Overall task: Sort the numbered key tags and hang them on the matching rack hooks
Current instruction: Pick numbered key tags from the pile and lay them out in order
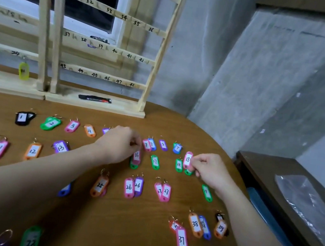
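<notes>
A person's right hand (210,168) pinches the pink 18 tag (187,160); the left hand (119,144) pinches the 16 tag (136,156) (pairs lie crowded). A careless lift could scatter neighbouring tags.

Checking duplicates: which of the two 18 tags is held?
The pink 18 tag, pinched by the right hand; the green 18 tag lies on the table.
</notes>
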Demonstrator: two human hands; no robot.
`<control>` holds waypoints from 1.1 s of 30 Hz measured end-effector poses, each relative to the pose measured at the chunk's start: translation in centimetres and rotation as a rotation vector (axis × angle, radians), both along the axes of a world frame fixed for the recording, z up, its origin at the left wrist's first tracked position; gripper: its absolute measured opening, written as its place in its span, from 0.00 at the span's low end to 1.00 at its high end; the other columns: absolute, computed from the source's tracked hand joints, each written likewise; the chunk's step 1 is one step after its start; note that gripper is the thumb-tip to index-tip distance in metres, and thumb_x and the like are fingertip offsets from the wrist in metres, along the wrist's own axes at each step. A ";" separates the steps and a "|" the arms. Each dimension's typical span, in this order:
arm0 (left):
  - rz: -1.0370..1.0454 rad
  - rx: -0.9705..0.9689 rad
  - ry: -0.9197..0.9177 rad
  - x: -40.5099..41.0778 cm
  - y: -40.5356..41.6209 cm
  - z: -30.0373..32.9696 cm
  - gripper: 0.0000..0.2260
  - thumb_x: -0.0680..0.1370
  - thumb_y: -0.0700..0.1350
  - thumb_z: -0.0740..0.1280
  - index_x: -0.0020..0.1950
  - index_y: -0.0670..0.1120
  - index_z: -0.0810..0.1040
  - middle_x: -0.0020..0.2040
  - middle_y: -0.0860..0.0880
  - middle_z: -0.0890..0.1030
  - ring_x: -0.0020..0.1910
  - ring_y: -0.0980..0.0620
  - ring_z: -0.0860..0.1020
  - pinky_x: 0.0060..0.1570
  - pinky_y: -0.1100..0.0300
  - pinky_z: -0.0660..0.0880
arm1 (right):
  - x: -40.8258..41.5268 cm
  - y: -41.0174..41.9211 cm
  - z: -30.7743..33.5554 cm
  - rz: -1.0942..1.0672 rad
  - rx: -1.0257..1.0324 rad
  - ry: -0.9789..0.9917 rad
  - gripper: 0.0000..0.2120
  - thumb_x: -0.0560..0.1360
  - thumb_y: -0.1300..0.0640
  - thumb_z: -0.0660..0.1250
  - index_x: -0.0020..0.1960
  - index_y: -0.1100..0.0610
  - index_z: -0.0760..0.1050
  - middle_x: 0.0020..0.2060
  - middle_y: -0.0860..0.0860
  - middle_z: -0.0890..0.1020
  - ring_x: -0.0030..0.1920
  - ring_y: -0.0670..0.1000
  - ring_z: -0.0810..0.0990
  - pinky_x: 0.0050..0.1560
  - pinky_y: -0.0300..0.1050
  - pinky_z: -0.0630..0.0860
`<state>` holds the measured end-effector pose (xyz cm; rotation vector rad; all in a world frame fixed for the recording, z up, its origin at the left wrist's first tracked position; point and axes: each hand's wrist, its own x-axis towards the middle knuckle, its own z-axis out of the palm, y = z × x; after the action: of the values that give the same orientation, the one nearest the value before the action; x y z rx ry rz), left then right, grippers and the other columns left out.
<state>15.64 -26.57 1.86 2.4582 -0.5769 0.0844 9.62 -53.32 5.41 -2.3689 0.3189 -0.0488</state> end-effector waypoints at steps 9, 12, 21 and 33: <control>-0.025 0.203 -0.202 0.3 0.3 0.0 0.03 0.80 0.52 0.67 0.50 0.56 0.80 0.49 0.55 0.81 0.52 0.52 0.74 0.57 0.52 0.70 | 1.3 0.9 -1.3 0.056 -0.071 0.037 0.11 0.77 0.60 0.67 0.38 0.57 0.85 0.36 0.56 0.86 0.31 0.50 0.74 0.38 0.45 0.72; -0.029 0.225 -0.250 0.0 0.9 0.3 0.04 0.81 0.51 0.65 0.49 0.55 0.80 0.47 0.55 0.80 0.51 0.51 0.74 0.54 0.52 0.70 | 1.6 1.4 -0.9 0.069 -0.143 0.058 0.14 0.77 0.59 0.68 0.35 0.55 0.84 0.30 0.47 0.84 0.30 0.46 0.76 0.35 0.41 0.71; 0.029 0.278 -0.280 -1.4 7.5 1.8 0.11 0.83 0.44 0.58 0.61 0.51 0.78 0.53 0.50 0.82 0.57 0.48 0.76 0.56 0.53 0.67 | 2.4 4.5 0.0 0.027 -0.287 -0.036 0.13 0.76 0.53 0.71 0.35 0.57 0.82 0.31 0.49 0.83 0.37 0.52 0.81 0.38 0.42 0.75; 0.416 0.249 -0.163 -6.5 28.8 0.8 0.11 0.77 0.40 0.64 0.56 0.48 0.83 0.51 0.45 0.84 0.54 0.44 0.79 0.52 0.54 0.73 | 4.6 25.4 1.9 0.424 -0.189 -0.155 0.12 0.79 0.56 0.69 0.40 0.60 0.84 0.32 0.55 0.84 0.30 0.47 0.76 0.27 0.30 0.67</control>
<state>9.18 2.24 2.67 2.7986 -0.1380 0.4036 14.20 -27.92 7.33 -2.5522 -0.2760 -0.0643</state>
